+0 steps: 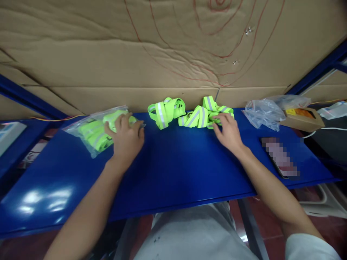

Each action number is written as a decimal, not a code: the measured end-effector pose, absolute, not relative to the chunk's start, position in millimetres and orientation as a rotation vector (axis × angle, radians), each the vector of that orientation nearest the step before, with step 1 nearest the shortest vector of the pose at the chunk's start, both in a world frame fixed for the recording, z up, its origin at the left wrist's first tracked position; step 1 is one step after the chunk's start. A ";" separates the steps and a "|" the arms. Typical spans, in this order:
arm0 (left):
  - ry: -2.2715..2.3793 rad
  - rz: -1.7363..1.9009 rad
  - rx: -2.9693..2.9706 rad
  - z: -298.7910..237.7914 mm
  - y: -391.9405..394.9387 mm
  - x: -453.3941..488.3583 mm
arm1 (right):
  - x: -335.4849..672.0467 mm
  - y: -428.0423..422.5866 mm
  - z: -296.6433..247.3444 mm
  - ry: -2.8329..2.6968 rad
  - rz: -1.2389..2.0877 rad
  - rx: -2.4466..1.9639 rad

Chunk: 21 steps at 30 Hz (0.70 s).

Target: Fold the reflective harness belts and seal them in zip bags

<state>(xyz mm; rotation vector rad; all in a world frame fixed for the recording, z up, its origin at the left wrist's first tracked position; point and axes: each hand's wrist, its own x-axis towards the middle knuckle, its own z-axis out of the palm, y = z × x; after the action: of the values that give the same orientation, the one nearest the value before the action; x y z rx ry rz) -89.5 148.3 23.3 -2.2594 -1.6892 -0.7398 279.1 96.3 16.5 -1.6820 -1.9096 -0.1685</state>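
Note:
My left hand (127,139) rests over the right end of a clear plastic bag (93,151). Its fingers are bent and apart, and their tips are partly hidden. Inside the bag are folded neon yellow-green straps (94,133) with silver reflective stripes. At the back of the table, my right hand (228,131) is open, its fingertips at a loose tangle of the same reflective strap (202,115) and the thumb apart. Left of that tangle lies a coiled reflective strap (166,112), between my two hands.
The blue table (173,173) backs onto a cardboard panel (108,65) with red curved lines. Crumpled clear plastic bags (264,113) and a small cardboard box (303,121) stand at the back right. A phone (280,157) lies nearer the front. A white box (11,135) is at far left.

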 end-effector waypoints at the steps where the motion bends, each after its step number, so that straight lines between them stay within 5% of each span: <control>1: -1.626 -0.758 -2.308 21.5 146.1 -83.5 | 290.1 101.3 14.7 -1.848 -0.221 -1.781; 12: -0.888 -0.780 -2.953 3.0 104.5 -39.9 | 334.0 120.0 -3.4 -1.741 -0.152 -2.133; 16: -0.877 -0.861 -2.904 6.5 111.7 -43.9 | 334.7 123.5 1.5 -1.546 -0.137 -1.972; 21: -0.854 -0.998 -2.929 13.1 110.7 -46.6 | 324.5 124.1 16.0 -1.033 0.353 -1.543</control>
<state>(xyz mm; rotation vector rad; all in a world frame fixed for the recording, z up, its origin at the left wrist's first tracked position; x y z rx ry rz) -46.6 110.7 13.1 -2.9285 -0.8542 -0.9984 324.5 124.1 16.0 -1.5427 -1.0326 0.3534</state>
